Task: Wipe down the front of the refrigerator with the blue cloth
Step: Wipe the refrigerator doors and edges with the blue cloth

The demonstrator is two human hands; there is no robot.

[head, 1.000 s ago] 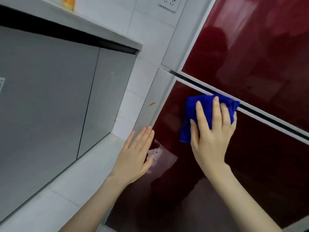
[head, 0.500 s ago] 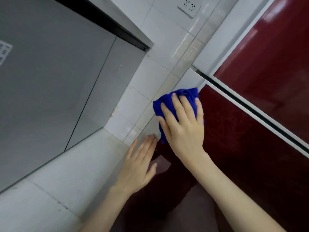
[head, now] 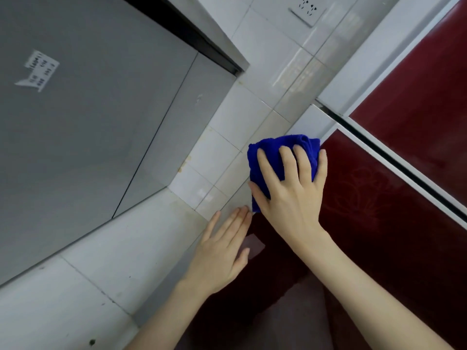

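Note:
The refrigerator has glossy dark red door panels: a lower door (head: 379,223) and an upper door (head: 417,97), parted by a white-framed gap. My right hand (head: 290,193) presses the folded blue cloth (head: 275,147) flat against the lower door's top left corner, fingers spread and straight over it. The cloth overlaps the door's left edge. My left hand (head: 222,251) rests flat with straight fingers on the door's left edge, just below the cloth.
Grey cabinet doors (head: 88,135) with a small white label stand to the left. A white tiled wall (head: 252,109) with a power socket (head: 307,10) fills the corner. Pale tiled floor (head: 88,286) lies beside the fridge.
My right hand slid the cloth left along the top of the lower door to its left edge, then slightly back to the right. The left hand stayed on the door's edge.

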